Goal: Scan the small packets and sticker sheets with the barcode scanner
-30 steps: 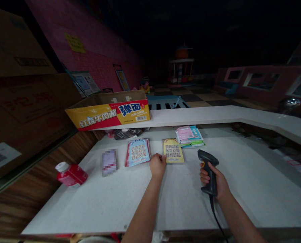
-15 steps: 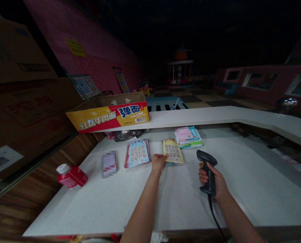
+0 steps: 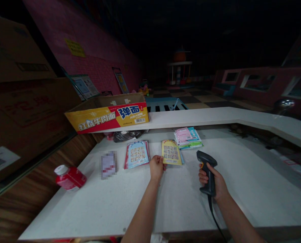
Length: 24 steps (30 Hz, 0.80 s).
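Note:
My left hand (image 3: 156,166) pinches the near left corner of a yellow sticker sheet (image 3: 171,152), which is raised a little off the white counter (image 3: 140,199); a blue sheet edge shows beneath it. My right hand (image 3: 214,182) is wrapped round the handle of a dark barcode scanner (image 3: 206,168), its head pointing up and away towards the sheets. The scanner's cable runs down past my wrist. A pink and blue sticker pack (image 3: 137,154) lies left of my left hand.
A stack of pink and blue packs (image 3: 187,137) lies at the back. A blurred card (image 3: 108,164) and a red bottle (image 3: 69,177) on its side are at the left. A yellow and red noodle carton (image 3: 110,113) sits on the raised ledge (image 3: 216,116). Large cardboard boxes (image 3: 26,101) stand left.
My left hand has closed on the yellow sheet's corner and lifted it slightly towards me, showing a blue sheet below. The scanner hand has barely moved.

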{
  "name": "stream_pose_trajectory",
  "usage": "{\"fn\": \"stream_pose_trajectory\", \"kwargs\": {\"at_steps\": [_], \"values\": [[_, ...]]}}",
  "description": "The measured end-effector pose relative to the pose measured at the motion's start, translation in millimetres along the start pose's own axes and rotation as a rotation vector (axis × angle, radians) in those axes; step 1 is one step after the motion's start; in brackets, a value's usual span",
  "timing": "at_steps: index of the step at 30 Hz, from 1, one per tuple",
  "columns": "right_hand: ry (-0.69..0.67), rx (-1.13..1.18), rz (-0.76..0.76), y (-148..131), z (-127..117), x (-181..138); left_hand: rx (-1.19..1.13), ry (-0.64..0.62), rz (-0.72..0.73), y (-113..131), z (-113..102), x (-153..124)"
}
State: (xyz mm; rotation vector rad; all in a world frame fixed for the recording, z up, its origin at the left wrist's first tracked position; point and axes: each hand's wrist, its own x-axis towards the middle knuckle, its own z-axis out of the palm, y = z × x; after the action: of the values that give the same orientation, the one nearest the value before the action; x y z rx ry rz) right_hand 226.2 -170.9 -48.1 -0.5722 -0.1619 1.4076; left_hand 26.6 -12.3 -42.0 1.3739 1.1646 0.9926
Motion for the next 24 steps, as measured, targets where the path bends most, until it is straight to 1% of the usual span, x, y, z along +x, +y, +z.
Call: {"fn": "stream_pose_trajectory", "kwargs": {"at_steps": [4, 9, 11, 14, 16, 19, 21, 23, 24], "values": [[0.002, -0.010, -0.006, -0.1, 0.4, -0.9, -0.017, 0.044, 0.082, -1.5, -0.6, -4.8], [0.012, -0.001, -0.001, -1.0, 1.6, -1.7, -0.110, 0.105, 0.100, -1.9, -4.2, -9.1], [0.013, 0.012, 0.001, -1.1, 1.6, -1.5, -0.147, 0.098, 0.033, -1.9, -5.9, -8.0], [0.017, 0.038, -0.001, -0.7, 1.4, -1.0, -0.213, 0.071, -0.133, -2.1, -7.8, -3.3], [0.018, 0.050, -0.001, -0.6, 1.4, -0.9, -0.254, 0.068, -0.191, -2.2, -8.9, 0.1], [0.016, 0.048, 0.008, -0.8, 1.6, -1.0, -0.308, 0.015, -0.228, -1.9, -11.3, 2.6], [0.014, 0.045, 0.013, -1.0, 1.4, -1.1, -0.325, -0.069, -0.242, -2.0, -13.9, 2.4], [0.014, 0.042, 0.011, -1.1, 1.1, -1.1, -0.339, -0.150, -0.226, -3.0, -17.2, 1.0], [0.016, 0.039, 0.010, -0.9, 0.9, -1.2, -0.352, -0.168, -0.206, -3.9, -18.8, 0.0]]}}
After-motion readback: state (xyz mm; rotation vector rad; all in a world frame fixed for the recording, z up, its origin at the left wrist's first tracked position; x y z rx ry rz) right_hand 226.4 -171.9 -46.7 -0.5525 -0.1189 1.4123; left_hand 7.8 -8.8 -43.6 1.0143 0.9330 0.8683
